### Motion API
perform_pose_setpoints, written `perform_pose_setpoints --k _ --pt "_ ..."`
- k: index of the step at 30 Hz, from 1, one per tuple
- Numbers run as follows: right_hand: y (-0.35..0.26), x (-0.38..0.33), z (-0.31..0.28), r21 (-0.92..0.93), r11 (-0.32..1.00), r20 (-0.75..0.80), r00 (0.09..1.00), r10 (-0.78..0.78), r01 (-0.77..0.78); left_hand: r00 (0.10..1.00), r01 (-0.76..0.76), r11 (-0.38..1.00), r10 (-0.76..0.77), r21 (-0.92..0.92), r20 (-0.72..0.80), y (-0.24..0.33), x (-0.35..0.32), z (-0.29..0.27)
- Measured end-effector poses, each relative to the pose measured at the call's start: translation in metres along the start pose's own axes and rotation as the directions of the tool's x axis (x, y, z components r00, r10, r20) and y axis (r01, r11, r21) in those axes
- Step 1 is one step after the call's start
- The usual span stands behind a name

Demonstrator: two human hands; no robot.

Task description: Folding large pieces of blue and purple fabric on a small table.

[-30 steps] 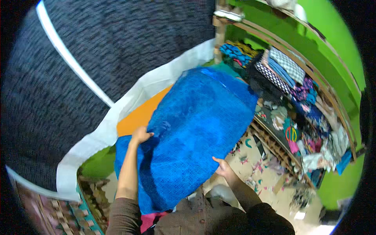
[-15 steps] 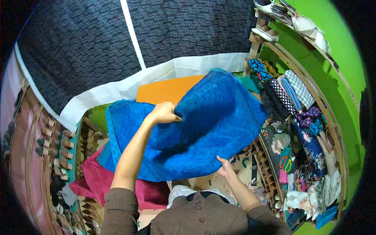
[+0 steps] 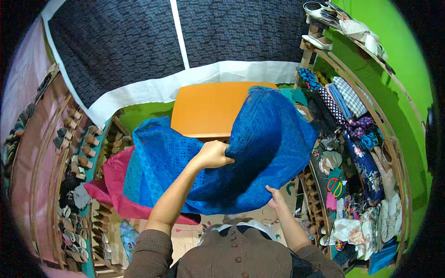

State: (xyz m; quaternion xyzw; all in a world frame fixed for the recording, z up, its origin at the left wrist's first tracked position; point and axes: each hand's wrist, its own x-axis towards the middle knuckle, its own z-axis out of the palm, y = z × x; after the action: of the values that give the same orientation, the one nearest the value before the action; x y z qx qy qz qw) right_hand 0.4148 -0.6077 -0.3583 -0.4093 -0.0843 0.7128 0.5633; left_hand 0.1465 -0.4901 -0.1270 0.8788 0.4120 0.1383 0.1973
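Note:
A large blue patterned cloth with a lacy texture hangs in the air in front of me, raised in a big fold on the right. My left hand is closed on a bunched part near its middle. At the lower right edge is my right hand, thumb on the near side and the other fingers mostly hidden by the cloth, which it seems to grip. Teal edging of the cloth shows on the left. Under it lies a crimson cloth, partly covered.
Behind the cloth is an orange tabletop. Wooden racks of shoes stand at left. At right, a shelf carries folded fabrics, scissors with red and yellow handles and scraps. A dark curtain with white trim hangs ahead.
My left hand has moved right and slightly nearer with its grip on the blue cloth. The cloth's left part has drawn in, uncovering more orange tabletop. Less crimson cloth shows near me.

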Motion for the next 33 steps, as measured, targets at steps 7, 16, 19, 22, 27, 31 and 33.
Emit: perform_pose_setpoints --k 7,16,19,22,27,31,33 --pt "-0.012 -0.072 -0.028 -0.112 0.994 -0.031 0.999 0.016 -0.020 0.995 0.098 0.976 -0.099 -0.194 0.005 0.064 -0.088 0.022" --pt "0.004 -0.198 -0.052 -0.519 0.855 -0.014 1.000 -0.007 -0.001 0.934 0.302 0.743 -0.357 -0.597 0.028 0.099 -0.225 0.099" --pt "-0.009 -0.228 -0.076 -0.515 0.854 -0.079 0.996 0.039 -0.074 0.875 0.368 0.561 -0.478 -0.741 0.072 0.125 -0.254 0.102" --pt "-0.034 -0.257 -0.094 -0.546 0.829 -0.071 0.993 0.095 -0.118 0.826 0.269 0.400 -0.563 -0.876 -0.003 0.148 -0.289 0.116" --pt "-0.076 -0.285 -0.128 -0.526 0.838 0.061 0.989 -0.132 0.145 0.678 0.183 0.289 -0.730 -0.940 -0.093 0.175 -0.349 0.158" --pt "-0.112 -0.288 -0.134 -0.556 0.766 0.201 0.946 -0.253 0.323 0.560 0.063 0.261 -0.808 -0.963 -0.183 0.207 -0.385 0.198" --pt "-0.132 -0.286 -0.123 -0.557 0.774 0.237 0.951 -0.199 0.300 0.458 0.000 0.310 -0.845 -0.951 -0.276 0.230 -0.390 0.208"
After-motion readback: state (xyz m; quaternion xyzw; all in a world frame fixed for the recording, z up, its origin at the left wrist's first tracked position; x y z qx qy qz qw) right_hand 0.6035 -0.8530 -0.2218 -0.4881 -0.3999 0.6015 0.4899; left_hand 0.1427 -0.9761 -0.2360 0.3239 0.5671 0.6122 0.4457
